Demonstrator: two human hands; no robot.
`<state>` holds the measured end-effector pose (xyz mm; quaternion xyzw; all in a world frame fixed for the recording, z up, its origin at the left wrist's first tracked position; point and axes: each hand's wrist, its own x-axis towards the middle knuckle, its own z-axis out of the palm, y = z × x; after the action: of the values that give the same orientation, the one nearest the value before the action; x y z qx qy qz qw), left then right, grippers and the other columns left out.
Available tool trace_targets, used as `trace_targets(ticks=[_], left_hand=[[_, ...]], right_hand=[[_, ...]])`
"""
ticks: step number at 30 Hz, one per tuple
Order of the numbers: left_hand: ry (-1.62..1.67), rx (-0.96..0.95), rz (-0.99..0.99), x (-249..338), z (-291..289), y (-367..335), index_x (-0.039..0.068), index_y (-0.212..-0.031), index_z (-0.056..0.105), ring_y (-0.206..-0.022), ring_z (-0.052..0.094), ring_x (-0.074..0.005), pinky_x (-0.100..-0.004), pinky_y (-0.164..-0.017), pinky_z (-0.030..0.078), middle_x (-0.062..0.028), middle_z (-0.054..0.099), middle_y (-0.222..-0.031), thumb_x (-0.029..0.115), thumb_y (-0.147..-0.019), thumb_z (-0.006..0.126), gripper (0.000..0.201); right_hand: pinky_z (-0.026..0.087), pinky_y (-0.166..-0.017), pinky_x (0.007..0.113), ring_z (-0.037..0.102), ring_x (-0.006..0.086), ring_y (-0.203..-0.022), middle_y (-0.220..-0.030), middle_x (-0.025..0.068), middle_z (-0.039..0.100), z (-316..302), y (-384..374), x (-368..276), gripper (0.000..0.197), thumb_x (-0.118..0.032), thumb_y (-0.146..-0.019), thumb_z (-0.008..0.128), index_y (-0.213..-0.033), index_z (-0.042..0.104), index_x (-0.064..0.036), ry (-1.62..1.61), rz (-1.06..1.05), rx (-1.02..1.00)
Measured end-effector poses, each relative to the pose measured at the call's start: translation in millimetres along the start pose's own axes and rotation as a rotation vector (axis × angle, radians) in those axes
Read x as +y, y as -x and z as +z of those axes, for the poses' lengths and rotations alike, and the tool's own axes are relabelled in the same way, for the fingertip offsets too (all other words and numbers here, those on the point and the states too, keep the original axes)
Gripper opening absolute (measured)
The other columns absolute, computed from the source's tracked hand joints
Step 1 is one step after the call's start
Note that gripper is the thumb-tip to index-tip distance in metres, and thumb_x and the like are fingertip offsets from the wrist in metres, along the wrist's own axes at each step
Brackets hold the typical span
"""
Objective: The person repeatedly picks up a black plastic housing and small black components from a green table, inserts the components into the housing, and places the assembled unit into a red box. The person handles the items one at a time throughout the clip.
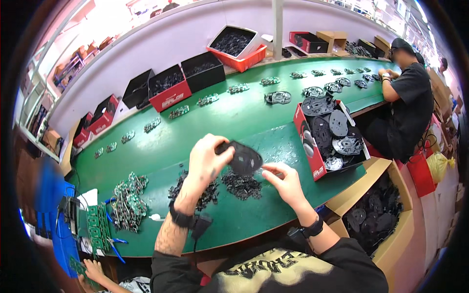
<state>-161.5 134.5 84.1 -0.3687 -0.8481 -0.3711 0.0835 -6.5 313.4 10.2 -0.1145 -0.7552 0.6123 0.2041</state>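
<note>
My left hand [207, 158] grips a dark, rounded plastic shell [244, 158], shaped like a computer mouse base, and holds it tilted above the table. Close to the shell's right edge is my right hand [285, 184], thumb and forefinger drawn together; what lies between them, if anything, is too small to make out. Beneath the shell lie two heaps of small black plastic parts, a left heap [209, 194] partly covered by my forearm and a right heap [242, 185]. To my right stands a red box [306, 146] filled with similar shells and round discs.
A cardboard carton [399, 222] of black parts sits at lower right. Circuit boards [129, 200] are piled left, near blue-handled pliers [117, 240]. Assemblies [238, 88] line the green table [195, 129]. Part-filled boxes [170, 95] stand behind. Co-workers' hands show at far right and lower left.
</note>
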Motion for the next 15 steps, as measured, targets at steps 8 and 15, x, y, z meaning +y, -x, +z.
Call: trace_targets(ticks=[8, 15], left_hand=[[-0.204, 0.085, -0.262, -117, 90, -128, 0.004, -0.080, 0.074, -0.069, 0.068, -0.0283, -0.0354, -0.064, 0.051, -0.0151, 0.069, -0.072, 0.038, -0.070, 0.068, 0.036], [-0.470, 0.149, -0.182, -127, 127, -146, -0.003, -0.106, 0.063, -0.094, 0.063, -0.0361, -0.0452, -0.082, 0.050, -0.0221, 0.064, -0.105, 0.040, -0.079, 0.069, 0.051]], right_hand=[[0.048, -0.077, 0.039, 0.059, 0.0274, -0.085, -0.085, 0.0058, 0.062, -6, 6, 25, 0.017, -0.020, -0.075, 0.076, -0.088, 0.072, -0.0097, 0.443, -0.503, -0.152], [0.047, -0.076, 0.039, 0.057, 0.0267, -0.087, -0.087, 0.0050, 0.060, 2, 4, 31, 0.010, -0.019, -0.077, 0.072, -0.079, 0.067, -0.0103, 0.377, -0.542, -0.208]])
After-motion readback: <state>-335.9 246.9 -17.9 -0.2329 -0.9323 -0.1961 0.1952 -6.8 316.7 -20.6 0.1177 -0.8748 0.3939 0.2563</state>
